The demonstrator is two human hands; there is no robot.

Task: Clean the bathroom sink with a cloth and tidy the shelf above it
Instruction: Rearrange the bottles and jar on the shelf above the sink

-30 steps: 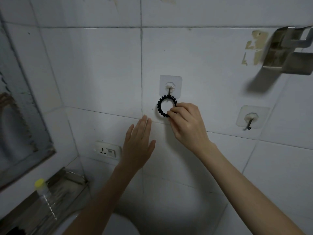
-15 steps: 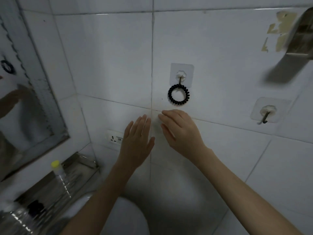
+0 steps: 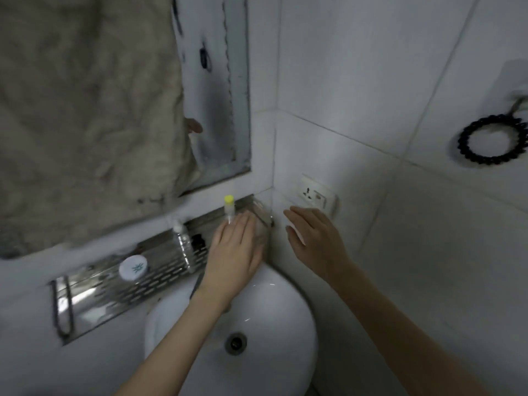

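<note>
A white round sink (image 3: 271,304) with a dark drain (image 3: 235,342) sits in the corner below a perforated steel shelf (image 3: 120,284). On the shelf stand a clear bottle with a yellow cap (image 3: 229,208), a second clear bottle (image 3: 184,247) and a white round lid (image 3: 133,268). My left hand (image 3: 235,252) hovers flat, fingers apart, over the shelf's right end, beside the yellow-capped bottle. My right hand (image 3: 315,241) is open near the corner wall, holding nothing. A black spiral hair tie (image 3: 491,140) hangs on a wall hook at the right.
A mirror (image 3: 114,110) with a worn frame hangs above the shelf. A white wall socket (image 3: 315,195) sits just above my right hand. White tiled walls meet in the corner behind the sink. No cloth is in sight.
My right hand let go of the hair tie, which stays on the hook. The view swung down and left to the shelf and sink, and both hands dropped toward the shelf's right end.
</note>
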